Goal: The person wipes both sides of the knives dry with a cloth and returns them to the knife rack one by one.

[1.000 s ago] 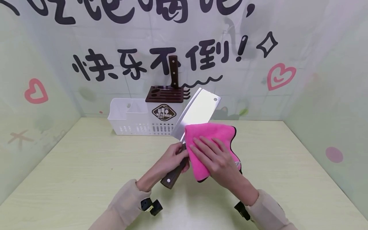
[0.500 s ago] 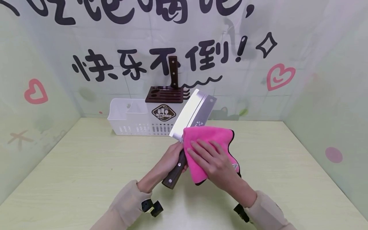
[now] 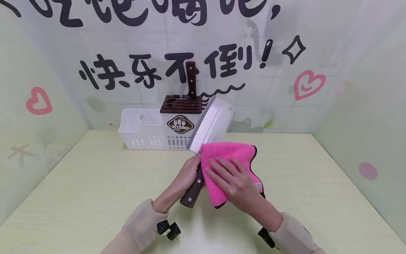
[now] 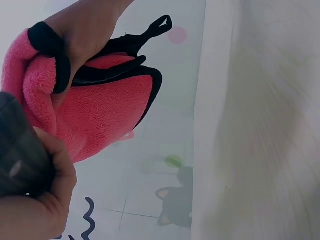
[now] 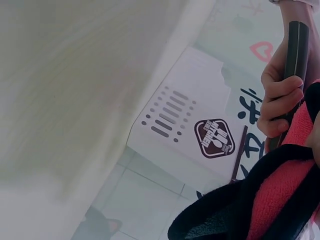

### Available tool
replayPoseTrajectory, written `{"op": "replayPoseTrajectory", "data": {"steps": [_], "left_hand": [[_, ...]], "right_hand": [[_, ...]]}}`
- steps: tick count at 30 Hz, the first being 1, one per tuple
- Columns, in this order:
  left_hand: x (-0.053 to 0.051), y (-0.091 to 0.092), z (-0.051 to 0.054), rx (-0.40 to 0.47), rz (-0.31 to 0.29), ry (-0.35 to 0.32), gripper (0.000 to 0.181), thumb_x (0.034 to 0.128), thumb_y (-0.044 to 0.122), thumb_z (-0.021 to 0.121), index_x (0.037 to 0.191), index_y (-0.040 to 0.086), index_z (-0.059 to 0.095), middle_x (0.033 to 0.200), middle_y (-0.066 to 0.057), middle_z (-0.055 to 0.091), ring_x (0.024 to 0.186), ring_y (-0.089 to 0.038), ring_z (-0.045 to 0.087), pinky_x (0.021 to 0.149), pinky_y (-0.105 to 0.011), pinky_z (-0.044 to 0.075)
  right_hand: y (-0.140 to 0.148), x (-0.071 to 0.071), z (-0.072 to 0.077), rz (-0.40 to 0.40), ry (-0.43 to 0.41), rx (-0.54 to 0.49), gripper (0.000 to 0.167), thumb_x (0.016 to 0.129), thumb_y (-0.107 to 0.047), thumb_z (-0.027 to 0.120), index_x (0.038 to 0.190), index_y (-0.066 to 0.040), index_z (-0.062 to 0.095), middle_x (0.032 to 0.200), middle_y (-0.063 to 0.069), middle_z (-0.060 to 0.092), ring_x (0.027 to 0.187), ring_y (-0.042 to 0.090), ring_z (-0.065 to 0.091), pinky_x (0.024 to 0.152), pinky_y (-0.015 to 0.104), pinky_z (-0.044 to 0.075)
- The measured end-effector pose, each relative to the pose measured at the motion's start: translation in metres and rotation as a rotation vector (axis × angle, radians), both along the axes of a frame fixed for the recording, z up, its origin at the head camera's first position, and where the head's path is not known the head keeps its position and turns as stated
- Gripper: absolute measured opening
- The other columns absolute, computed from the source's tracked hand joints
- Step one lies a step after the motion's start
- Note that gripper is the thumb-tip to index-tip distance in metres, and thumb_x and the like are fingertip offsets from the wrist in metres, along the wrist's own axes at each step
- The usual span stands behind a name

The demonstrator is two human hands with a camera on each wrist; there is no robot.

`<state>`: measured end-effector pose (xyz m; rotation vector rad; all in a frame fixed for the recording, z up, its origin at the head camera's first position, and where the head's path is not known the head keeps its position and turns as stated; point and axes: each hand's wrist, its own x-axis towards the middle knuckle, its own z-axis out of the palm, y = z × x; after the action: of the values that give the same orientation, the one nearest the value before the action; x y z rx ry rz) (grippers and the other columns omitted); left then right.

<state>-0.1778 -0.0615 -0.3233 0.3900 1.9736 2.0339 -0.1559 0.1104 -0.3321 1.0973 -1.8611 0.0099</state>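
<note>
My left hand (image 3: pixel 188 173) grips the dark handle of a kitchen cleaver (image 3: pixel 210 125). The broad blade tilts up and to the right, in front of the holder. A folded pink cloth (image 3: pixel 226 150) with black edging covers the blade's lower part near the handle. My right hand (image 3: pixel 237 185) lies over the cloth with its fingers spread. In the left wrist view, the right hand (image 4: pixel 87 32) holds the folded cloth (image 4: pixel 107 112), its thumb tucked under. Curled fingers of the left hand (image 5: pixel 280 97) show round the handle (image 5: pixel 296 50) in the right wrist view.
Behind the cleaver, a white plastic holder (image 3: pixel 146 137) with a slotted brown top (image 3: pixel 180 104) stands against the back wall. One brown-handled knife (image 3: pixel 191 79) sticks up from it. The pale wooden table (image 3: pixel 95 190) is bounded by printed walls.
The cloth and right hand have slid slightly down and left along the cleaver. The blade has turned a little, changing its shine, and its tip has shifted left. The left hand keeps its hold.
</note>
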Motion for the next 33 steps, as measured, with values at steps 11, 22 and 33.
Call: {"op": "replayPoseTrajectory", "data": {"steps": [11,22,33], "left_hand": [[-0.0016,-0.0008,-0.0017,-0.042,0.021,0.046,0.041,0.0989,0.026,0.016,0.103,-0.002,0.045,0.063,-0.006,0.052,0.043,-0.013,0.049,0.042,-0.025,0.045],[0.0004,0.0038,-0.0014,-0.03,0.03,0.077,0.037,0.0978,0.022,0.018,0.094,-0.005,0.043,0.055,-0.007,0.049,0.041,-0.013,0.048,0.041,-0.027,0.045],[0.0015,0.0083,-0.0019,-0.037,0.104,0.126,0.039,0.0986,0.023,0.02,0.091,-0.004,0.047,0.055,-0.008,0.05,0.038,-0.015,0.047,0.038,-0.031,0.044]], "right_hand": [[0.0,-0.0001,0.0013,0.036,-0.039,-0.002,0.035,0.097,-0.012,0.031,0.111,-0.008,0.063,0.112,0.009,0.06,0.107,0.025,0.054,0.089,0.04,0.042],[0.0021,-0.0022,0.0019,0.009,-0.123,-0.057,0.037,0.099,-0.017,0.028,0.119,0.0,0.054,0.122,0.015,0.053,0.113,0.026,0.05,0.09,0.039,0.042],[0.0007,-0.0022,0.0043,0.023,-0.13,-0.083,0.036,0.098,-0.017,0.032,0.115,-0.001,0.058,0.118,0.013,0.057,0.112,0.025,0.051,0.091,0.04,0.041]]}}
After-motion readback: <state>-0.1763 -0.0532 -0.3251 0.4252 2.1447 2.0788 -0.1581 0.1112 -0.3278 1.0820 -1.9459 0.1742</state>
